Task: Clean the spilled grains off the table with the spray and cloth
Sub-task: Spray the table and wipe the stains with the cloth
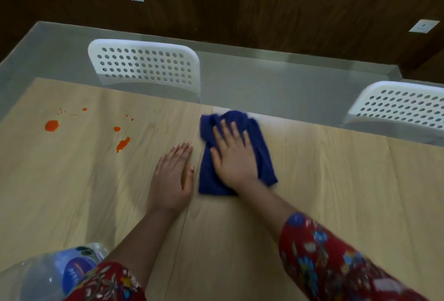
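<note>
1. Right hand (pixel 231 156): fingers spread flat, pressing the crumpled dark-blue cloth (pixel 236 154) onto the light wood-grain desk (pixel 336 180).
2. Left hand (pixel 173 175): flat, fingers together, palm down on the desk just beside the cloth.
3. Orange splotches (pixel 122 143) far left; clear plastic bottle (pixel 48 274) at near edge.
4. Two white perforated chairs (pixel 144 64) behind; dark wood wall.

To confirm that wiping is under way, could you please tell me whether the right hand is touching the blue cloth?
Touching. The head view shows the right hand lying flat on top of the blue cloth, fingers spread across it.
</note>
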A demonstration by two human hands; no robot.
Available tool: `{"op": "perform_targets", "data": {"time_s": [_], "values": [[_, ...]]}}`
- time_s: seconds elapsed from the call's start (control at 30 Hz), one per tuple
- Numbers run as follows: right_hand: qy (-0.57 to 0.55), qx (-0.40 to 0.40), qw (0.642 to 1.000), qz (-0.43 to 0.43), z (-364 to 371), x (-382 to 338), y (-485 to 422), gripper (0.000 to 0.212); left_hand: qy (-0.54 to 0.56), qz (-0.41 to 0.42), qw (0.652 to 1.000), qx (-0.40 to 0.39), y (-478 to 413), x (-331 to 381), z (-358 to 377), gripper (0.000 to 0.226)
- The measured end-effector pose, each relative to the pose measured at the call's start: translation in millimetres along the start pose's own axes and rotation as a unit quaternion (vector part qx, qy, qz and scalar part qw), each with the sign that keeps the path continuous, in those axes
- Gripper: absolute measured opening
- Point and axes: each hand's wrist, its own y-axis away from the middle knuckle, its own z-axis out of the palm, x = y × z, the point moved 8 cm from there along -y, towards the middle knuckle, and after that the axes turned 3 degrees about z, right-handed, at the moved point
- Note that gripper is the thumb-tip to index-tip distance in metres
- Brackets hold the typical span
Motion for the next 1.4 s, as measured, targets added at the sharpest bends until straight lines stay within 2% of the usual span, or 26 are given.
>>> {"op": "perform_targets", "data": {"time_s": [0.07, 0.13, 0.27, 0.37, 0.43, 0.57, 0.67, 0.8, 0.87, 0.97, 1.03, 1.13, 1.23, 1.4], "values": [[-0.014, -0.004, 0.999, -0.029, 11, -33, 60, 0.060, 0.015, -0.005, 1.000, 0.005, 1, -1, 0, 0.057], [-0.026, -0.011, 0.999, -0.034, 17, -39, 80, 0.061, 0.025, -0.012, 1.000, 0.011, 1, -3, -1, 0.057], [0.006, 0.021, 0.999, 0.024, 2, -4, -13, 0.058, 0.028, -0.013, 0.999, 0.021, 1, -4, -4, 0.056], [0.013, -0.002, 0.995, 0.097, 0, 20, -68, 0.057, 0.024, -0.012, 0.999, 0.021, 1, -1, -5, 0.055], [0.000, 0.010, 0.997, 0.080, 2, 6, -51, 0.057, 0.019, -0.013, 1.000, 0.020, 1, -2, -4, 0.055], [-0.015, 0.030, 0.999, 0.010, 15, -37, 43, 0.058, 0.010, -0.011, 1.000, 0.018, 0, -3, -3, 0.057], [-0.010, 0.007, 1.000, 0.021, 14, -28, 11, 0.057, 0.007, -0.008, 1.000, 0.018, 0, -1, -4, 0.057], [0.002, -0.001, 0.995, 0.100, 3, 0, -69, 0.057, -0.007, -0.002, 1.000, 0.015, 0, 0, -3, 0.057], [-0.009, 0.004, 0.995, 0.098, 5, -4, -60, 0.057, -0.016, 0.000, 1.000, 0.009, 0, 1, -2, 0.057], [-0.023, 0.026, 0.998, 0.055, 13, -25, 6, 0.058, -0.040, 0.009, 0.999, -0.004, -1, 3, -1, 0.057], [-0.020, 0.011, 0.999, 0.045, 20, -28, 22, 0.058, -0.052, 0.013, 0.999, -0.011, -2, 3, 0, 0.057], [0.010, 0.006, 0.997, 0.073, 9, -14, -24, 0.056, -0.060, 0.018, 0.998, -0.018, 0, 4, 1, 0.057], [0.012, -0.033, 0.994, 0.106, 3, -1, -64, 0.055, -0.080, 0.020, 0.996, -0.031, -1, 5, 4, 0.056], [-0.005, -0.023, 0.998, 0.065, -8, 14, -42, 0.055, -0.095, 0.016, 0.995, -0.022, -1, 19, -5, 0.050]]}}
